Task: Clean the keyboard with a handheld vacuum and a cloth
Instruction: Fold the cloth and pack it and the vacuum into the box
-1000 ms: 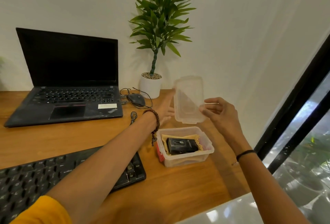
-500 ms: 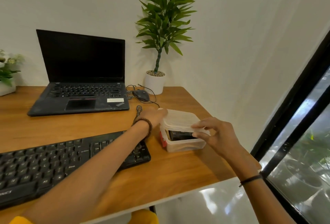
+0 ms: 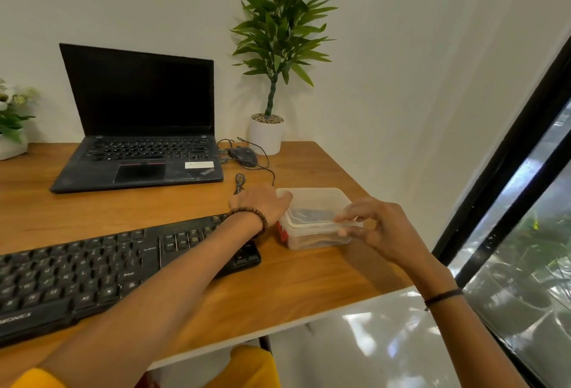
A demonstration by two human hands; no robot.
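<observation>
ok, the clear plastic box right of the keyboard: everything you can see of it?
The plastic box is a translucent tub, rectangular with rounded corners, upright on the wooden desk just past the right end of the keyboard. Its lid lies on top; whether it is snapped shut is unclear. A dark item shows blurrily through it, something red at its lower left. The left hand touches the lid's far left corner; the right hand pinches its near right edge.
</observation>
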